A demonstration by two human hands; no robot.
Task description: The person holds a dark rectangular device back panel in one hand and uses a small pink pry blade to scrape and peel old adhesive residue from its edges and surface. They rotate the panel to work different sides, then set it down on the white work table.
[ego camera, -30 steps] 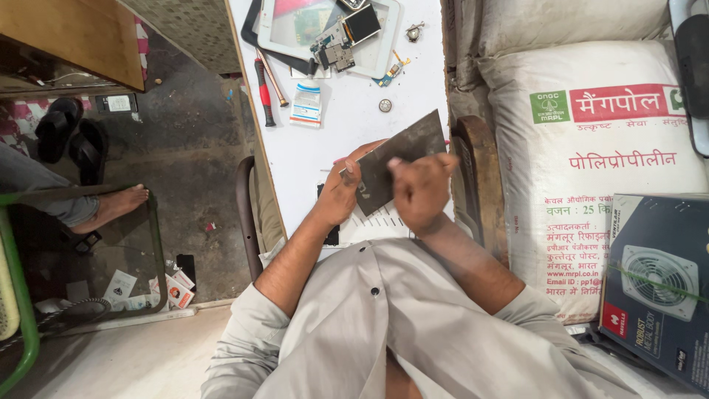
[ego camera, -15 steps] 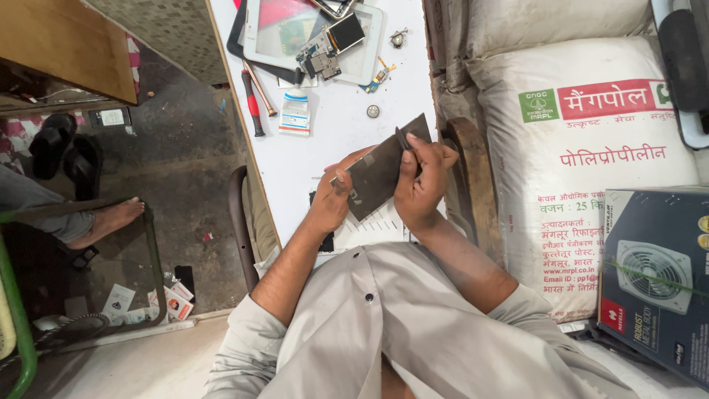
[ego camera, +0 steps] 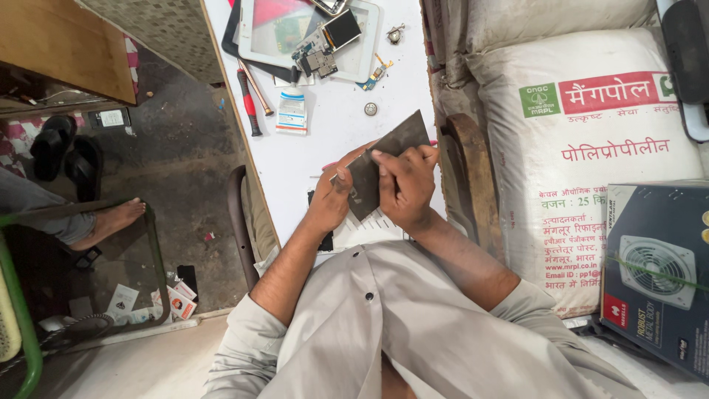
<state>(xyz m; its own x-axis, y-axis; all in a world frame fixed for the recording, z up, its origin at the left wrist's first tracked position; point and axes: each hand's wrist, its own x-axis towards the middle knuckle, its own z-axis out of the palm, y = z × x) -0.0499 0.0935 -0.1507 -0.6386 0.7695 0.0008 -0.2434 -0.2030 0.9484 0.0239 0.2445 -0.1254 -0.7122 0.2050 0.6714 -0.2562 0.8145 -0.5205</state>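
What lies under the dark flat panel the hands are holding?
Under the dark flat panel, held by the left hand and right hand, a white printed sheet shows on the white table. Whatever sits directly beneath the panel and hands is covered.

The person wears a loose, light grey shirt (ego camera: 413,325) with a small dark button on its front. Both sleeves are rolled above the elbows, leaving the forearms bare. No rings or watch show on the left hand (ego camera: 329,203) or right hand (ego camera: 406,188).
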